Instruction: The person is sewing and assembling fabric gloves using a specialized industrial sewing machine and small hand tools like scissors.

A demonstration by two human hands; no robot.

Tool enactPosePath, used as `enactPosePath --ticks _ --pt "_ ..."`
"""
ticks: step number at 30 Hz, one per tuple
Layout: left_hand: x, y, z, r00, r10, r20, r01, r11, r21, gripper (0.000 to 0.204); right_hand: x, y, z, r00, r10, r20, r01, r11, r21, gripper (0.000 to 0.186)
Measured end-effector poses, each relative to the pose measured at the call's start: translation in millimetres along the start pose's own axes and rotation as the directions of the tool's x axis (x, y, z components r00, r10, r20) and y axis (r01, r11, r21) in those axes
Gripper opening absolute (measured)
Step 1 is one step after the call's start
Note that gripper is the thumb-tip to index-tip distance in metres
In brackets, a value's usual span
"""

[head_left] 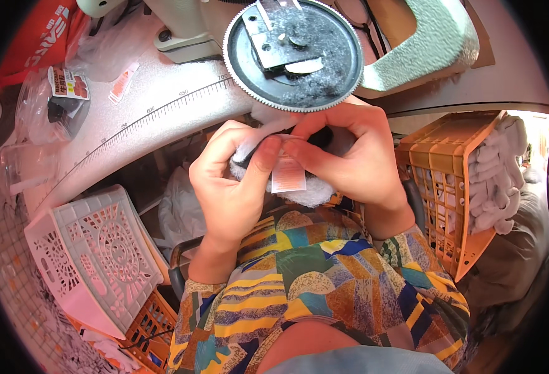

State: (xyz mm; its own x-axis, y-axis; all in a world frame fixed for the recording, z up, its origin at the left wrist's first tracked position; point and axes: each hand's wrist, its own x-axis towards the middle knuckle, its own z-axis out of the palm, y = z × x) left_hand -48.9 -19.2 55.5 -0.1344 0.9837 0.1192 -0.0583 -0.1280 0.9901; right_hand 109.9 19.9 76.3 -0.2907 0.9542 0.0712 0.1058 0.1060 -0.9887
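A fluffy pale grey fabric piece [312, 190] with a dark opening is held in front of my chest, just below a round toothed black disc [305, 84] of a machine, which has fluff on it. A small whitish printed label [288, 174] hangs at the fabric's front. My left hand [227, 181] is closed on the fabric, thumb pressed near the top of the label. My right hand [349, 159] pinches at the same spot, its thumb beside the left thumb and its index finger curled over the fabric.
A pale curved machine bed [131, 124] with a scale spans the upper left, holding plastic bags [44, 112]. A white machine arm [417, 56] is upper right. A white crate [90, 262] lies at lower left. An orange crate [442, 162] of white soft pieces [495, 174] stands at right.
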Motion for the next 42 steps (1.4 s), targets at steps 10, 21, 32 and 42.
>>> enactPosePath --ticks 10,21,32,42 --pt "-0.3 0.0 4.1 0.979 0.177 -0.099 -0.164 0.978 0.125 0.007 0.9 6.3 2.7 0.998 0.063 0.005 -0.060 0.917 0.394 0.011" --pt "62.2 11.5 0.9 0.805 0.567 -0.173 -0.478 0.794 0.376 0.005 68.0 10.6 -40.1 0.943 -0.324 0.068 0.323 0.946 0.029 0.022" --pt "72.5 23.0 -0.9 0.713 0.657 -0.246 -0.544 0.739 0.397 0.008 82.4 -25.7 -37.8 0.958 -0.285 0.028 0.273 0.938 0.214 0.017" --pt "73.2 18.6 3.7 0.733 0.636 -0.242 -0.532 0.757 0.380 0.008 80.5 -27.8 -35.3 0.966 -0.257 -0.013 0.250 0.927 0.281 0.018"
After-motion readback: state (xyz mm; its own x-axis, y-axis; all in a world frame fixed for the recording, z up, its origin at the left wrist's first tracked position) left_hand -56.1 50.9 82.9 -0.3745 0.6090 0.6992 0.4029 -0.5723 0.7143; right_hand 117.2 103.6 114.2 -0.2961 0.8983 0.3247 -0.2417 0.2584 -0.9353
